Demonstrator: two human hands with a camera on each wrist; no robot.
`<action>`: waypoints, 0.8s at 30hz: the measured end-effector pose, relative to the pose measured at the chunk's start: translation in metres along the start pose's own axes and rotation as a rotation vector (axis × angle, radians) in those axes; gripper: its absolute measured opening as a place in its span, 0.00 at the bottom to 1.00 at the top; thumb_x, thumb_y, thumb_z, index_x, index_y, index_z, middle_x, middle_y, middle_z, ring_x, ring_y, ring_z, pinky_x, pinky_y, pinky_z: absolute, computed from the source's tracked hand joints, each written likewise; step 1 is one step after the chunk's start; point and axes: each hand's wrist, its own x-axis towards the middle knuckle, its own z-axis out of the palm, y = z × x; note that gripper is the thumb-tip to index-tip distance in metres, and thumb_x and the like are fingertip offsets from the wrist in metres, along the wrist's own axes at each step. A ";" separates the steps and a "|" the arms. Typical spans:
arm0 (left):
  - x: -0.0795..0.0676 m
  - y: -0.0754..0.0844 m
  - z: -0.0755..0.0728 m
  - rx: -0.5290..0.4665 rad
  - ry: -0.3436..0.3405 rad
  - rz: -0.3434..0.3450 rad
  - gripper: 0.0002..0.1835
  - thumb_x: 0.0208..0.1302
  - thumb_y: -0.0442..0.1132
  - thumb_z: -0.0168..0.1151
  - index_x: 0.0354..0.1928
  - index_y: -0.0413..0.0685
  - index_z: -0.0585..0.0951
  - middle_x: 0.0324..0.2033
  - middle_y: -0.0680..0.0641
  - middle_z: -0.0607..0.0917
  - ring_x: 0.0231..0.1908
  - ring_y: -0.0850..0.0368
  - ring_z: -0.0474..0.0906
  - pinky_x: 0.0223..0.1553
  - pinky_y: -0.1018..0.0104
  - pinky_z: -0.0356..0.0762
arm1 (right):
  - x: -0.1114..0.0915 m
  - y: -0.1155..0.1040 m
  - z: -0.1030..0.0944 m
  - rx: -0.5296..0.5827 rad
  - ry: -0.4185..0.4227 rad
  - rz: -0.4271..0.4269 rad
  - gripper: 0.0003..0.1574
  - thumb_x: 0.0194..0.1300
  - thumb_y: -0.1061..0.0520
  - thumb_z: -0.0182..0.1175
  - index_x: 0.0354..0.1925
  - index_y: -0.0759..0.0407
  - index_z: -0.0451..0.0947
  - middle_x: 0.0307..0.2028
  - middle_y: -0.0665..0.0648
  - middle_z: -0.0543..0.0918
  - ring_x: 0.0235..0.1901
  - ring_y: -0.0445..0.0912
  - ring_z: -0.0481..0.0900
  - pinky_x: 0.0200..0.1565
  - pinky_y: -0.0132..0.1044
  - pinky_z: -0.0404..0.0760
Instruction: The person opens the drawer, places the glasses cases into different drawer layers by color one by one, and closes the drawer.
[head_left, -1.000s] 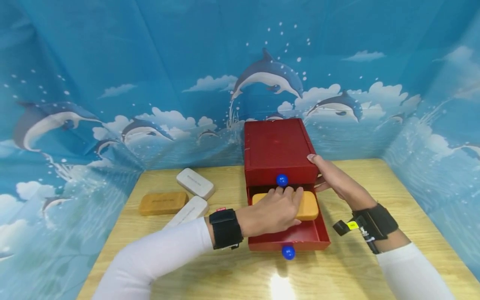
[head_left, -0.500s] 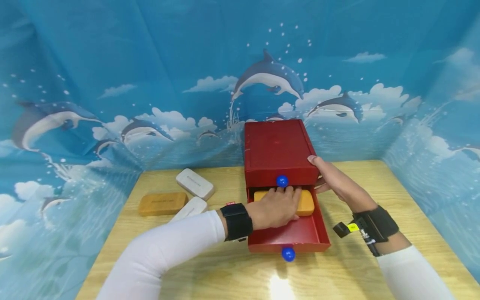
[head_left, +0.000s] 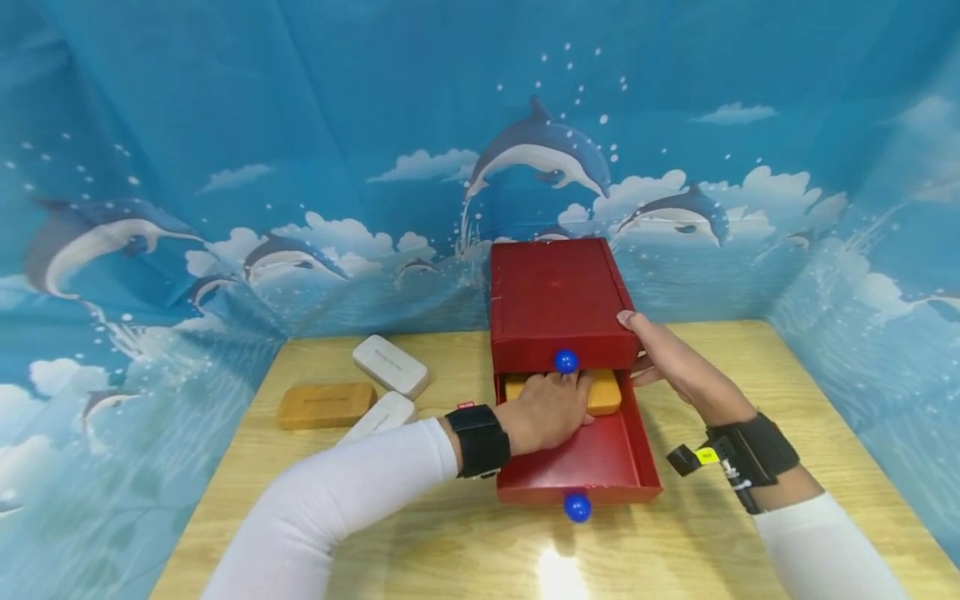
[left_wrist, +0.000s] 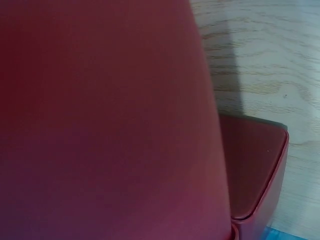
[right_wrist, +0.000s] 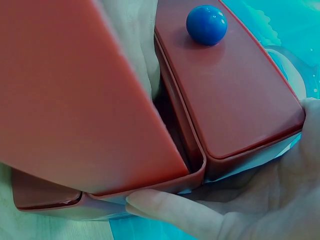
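A red two-drawer box (head_left: 558, 292) stands on the table with its lower drawer (head_left: 577, 486) pulled out and its upper drawer pushed in. Inside the lower drawer, towards the back, lies a yellow oblong case with rounded corners (head_left: 604, 395). My left hand (head_left: 546, 410) reaches in and grips it, fingers over the top and thumb at the near side; the fingertips are partly hidden beneath the upper drawer. Against the box's right side rests my right hand (head_left: 678, 367), its thumb on the top edge and its fingers along the side wall.
Left of the box lie a mustard-coloured case (head_left: 326, 406) and two white cases, one farther back (head_left: 391, 367) and one nearer (head_left: 381, 414), partly covered by my left sleeve. Blue ball knobs mark the upper (head_left: 566, 361) and lower drawers. A dolphin-printed curtain (head_left: 375, 167) hangs behind the table.
My left hand has moved the yellow case farther back in the lower drawer, partly under the upper one. The right hand, the box and the other cases have stayed in place.
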 end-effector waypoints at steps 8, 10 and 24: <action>-0.002 -0.003 -0.005 -0.138 -0.078 -0.022 0.28 0.66 0.62 0.49 0.60 0.54 0.63 0.45 0.51 0.76 0.44 0.57 0.75 0.37 0.64 0.78 | 0.000 0.001 0.001 -0.002 0.004 -0.004 0.46 0.71 0.29 0.36 0.68 0.63 0.54 0.56 0.73 0.69 0.42 0.62 0.80 0.39 0.52 0.81; -0.003 -0.003 -0.010 -0.170 -0.113 -0.026 0.30 0.67 0.60 0.50 0.64 0.54 0.61 0.52 0.50 0.75 0.49 0.56 0.74 0.43 0.61 0.77 | 0.000 0.001 0.000 0.001 0.006 -0.001 0.46 0.71 0.29 0.36 0.68 0.63 0.54 0.56 0.73 0.69 0.42 0.62 0.80 0.40 0.52 0.81; -0.029 -0.003 -0.055 -0.231 -0.339 0.148 0.37 0.71 0.58 0.44 0.74 0.56 0.43 0.74 0.52 0.45 0.71 0.56 0.39 0.68 0.59 0.46 | 0.001 0.002 0.001 0.008 0.008 -0.005 0.46 0.71 0.28 0.36 0.67 0.63 0.55 0.55 0.73 0.70 0.42 0.62 0.81 0.38 0.53 0.81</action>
